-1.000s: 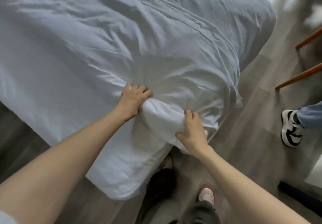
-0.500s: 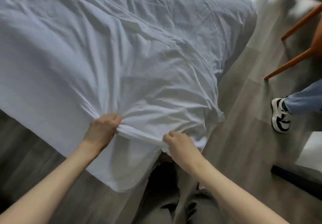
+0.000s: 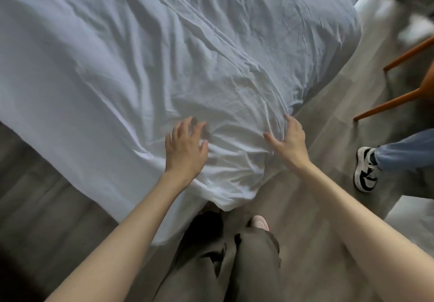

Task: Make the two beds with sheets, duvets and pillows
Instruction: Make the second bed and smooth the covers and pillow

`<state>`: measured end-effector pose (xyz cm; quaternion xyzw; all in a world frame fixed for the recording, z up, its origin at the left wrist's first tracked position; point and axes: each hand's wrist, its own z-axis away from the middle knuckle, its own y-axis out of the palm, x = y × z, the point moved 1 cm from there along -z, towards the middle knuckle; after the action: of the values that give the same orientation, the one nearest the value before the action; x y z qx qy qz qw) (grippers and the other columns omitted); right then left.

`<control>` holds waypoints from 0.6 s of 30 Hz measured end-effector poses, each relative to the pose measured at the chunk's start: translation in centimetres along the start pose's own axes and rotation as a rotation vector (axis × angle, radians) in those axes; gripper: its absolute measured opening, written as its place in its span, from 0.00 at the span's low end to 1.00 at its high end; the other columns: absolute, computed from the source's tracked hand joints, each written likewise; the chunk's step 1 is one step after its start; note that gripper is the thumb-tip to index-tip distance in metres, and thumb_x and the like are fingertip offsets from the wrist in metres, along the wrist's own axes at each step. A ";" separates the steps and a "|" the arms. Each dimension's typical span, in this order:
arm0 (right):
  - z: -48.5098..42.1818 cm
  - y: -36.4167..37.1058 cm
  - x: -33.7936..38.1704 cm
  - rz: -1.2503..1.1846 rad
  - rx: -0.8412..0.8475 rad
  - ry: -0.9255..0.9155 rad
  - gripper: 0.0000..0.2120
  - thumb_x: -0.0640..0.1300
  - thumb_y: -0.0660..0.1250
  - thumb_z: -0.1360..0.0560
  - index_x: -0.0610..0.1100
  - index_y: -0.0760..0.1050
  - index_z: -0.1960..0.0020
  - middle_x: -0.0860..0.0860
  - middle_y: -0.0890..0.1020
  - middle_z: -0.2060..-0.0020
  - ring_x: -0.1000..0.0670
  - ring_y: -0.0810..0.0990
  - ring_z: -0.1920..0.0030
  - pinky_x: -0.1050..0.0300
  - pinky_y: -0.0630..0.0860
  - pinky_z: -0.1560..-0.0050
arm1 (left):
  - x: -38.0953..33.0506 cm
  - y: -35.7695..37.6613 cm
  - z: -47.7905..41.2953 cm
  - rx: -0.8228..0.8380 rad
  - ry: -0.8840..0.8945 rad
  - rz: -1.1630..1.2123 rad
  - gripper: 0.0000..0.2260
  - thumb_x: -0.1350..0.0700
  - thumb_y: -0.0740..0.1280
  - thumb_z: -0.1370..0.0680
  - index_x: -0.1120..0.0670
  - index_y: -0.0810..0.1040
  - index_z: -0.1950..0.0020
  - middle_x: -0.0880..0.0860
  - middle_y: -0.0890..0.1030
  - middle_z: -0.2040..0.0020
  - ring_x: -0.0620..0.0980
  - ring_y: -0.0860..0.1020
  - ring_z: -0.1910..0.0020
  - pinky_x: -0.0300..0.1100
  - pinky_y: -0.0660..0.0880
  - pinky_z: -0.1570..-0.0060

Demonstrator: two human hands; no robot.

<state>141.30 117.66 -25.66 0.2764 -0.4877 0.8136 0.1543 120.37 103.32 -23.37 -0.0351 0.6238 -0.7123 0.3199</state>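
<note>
A wrinkled pale blue-white duvet (image 3: 141, 66) covers the bed and fills most of the head view. Its near corner (image 3: 230, 191) hangs down over the bed's corner toward my feet. My left hand (image 3: 185, 149) hovers over that corner with fingers spread, holding nothing. My right hand (image 3: 288, 142) lies flat on the right side of the corner, fingers apart, palm against the fabric. No pillows are in view.
Grey wood floor (image 3: 317, 207) surrounds the bed. Another person's leg in jeans and a black-and-white sneaker (image 3: 366, 170) stands at the right. Orange wooden chair legs (image 3: 394, 104) slant in at the upper right. My own legs and slippers (image 3: 258, 223) are below the corner.
Both hands have let go of the bunched duvet edge they gripped and now lie open over the corner. The fold has dropped flat and the duvet corner hangs lower.
</note>
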 end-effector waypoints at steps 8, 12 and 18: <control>-7.4 0.9 -0.3 -0.219 0.252 0.148 0.45 0.62 0.73 0.31 0.47 0.54 0.25 0.48 0.70 0.33 0.42 0.70 0.32 0.44 0.68 0.31 | -2.4 6.7 1.7 0.153 -0.242 0.018 0.34 0.36 0.58 0.22 0.35 0.40 0.23 0.52 0.31 0.23 0.66 0.31 0.26 0.71 0.44 0.32; -4.0 -1.0 1.7 0.006 0.268 -0.219 0.22 0.56 0.66 0.23 0.45 0.71 0.35 0.47 0.82 0.46 0.43 0.79 0.46 0.49 0.75 0.47 | -4.5 6.4 1.3 -0.024 -0.364 0.112 0.28 0.33 0.47 0.22 0.33 0.43 0.24 0.49 0.35 0.21 0.63 0.34 0.24 0.71 0.40 0.31; -6.5 -7.0 -1.4 -0.044 0.310 -0.203 0.11 0.52 0.61 0.20 0.45 0.72 0.46 0.48 0.81 0.58 0.49 0.77 0.56 0.54 0.70 0.57 | -9.1 8.5 -0.6 -0.110 -0.491 0.095 0.27 0.36 0.47 0.20 0.35 0.38 0.24 0.48 0.36 0.21 0.65 0.36 0.24 0.70 0.38 0.30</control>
<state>144.11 126.72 -23.94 0.3883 -0.3634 0.8433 0.0774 130.80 108.27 -28.06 -0.1951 0.5659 -0.6316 0.4928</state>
